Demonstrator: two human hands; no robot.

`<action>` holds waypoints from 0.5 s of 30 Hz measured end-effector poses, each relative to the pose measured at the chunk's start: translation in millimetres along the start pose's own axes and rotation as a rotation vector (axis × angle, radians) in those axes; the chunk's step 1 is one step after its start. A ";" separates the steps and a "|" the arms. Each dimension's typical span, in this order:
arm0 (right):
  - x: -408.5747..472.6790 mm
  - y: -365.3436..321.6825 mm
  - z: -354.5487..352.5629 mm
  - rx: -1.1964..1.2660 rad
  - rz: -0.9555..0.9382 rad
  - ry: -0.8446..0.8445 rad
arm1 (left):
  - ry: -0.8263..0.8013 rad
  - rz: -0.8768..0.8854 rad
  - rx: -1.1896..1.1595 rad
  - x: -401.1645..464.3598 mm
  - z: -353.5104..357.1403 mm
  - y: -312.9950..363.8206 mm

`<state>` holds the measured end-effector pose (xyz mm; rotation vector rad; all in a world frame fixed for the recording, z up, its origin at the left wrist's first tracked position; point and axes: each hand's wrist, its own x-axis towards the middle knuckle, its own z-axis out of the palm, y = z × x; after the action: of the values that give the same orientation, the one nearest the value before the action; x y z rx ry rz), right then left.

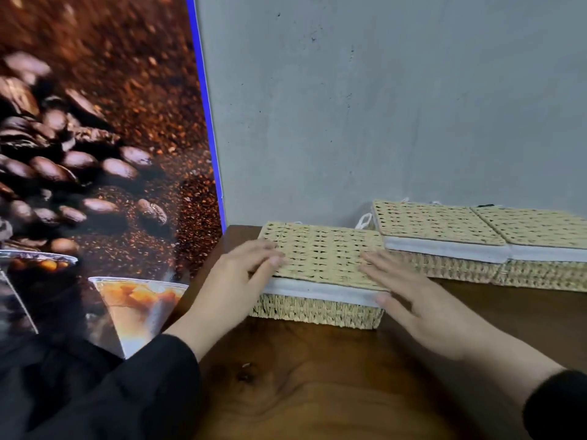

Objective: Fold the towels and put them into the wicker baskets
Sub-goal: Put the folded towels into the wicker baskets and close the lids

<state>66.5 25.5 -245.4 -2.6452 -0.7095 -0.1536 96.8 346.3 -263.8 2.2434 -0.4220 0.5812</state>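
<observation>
Three lidded wicker baskets stand on a dark wooden table (317, 382). The nearest basket (317, 312) has a woven lid (320, 252) and a white cloth lining showing under the lid's front edge. My left hand (241, 274) lies with straight fingers on the lid's left front corner. My right hand (409, 300) lies flat on the lid's right front corner, its thumb against the white lining. Two more lidded baskets (444, 265) (546, 274) sit side by side behind and to the right. No towel is in sight.
A grey wall (381, 106) rises right behind the baskets. A tall panel printed with coffee beans and cups (95, 154) stands at the table's left edge. Bare wood lies in front of the nearest basket.
</observation>
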 end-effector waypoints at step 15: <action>-8.2 -31.0 31.9 -0.455 0.014 0.129 | -0.126 0.221 0.730 -28.3 23.3 43.0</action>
<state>44.0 59.1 -265.6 -3.0298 -0.6766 -0.5338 59.3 304.2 -267.1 2.9637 -0.5954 0.8046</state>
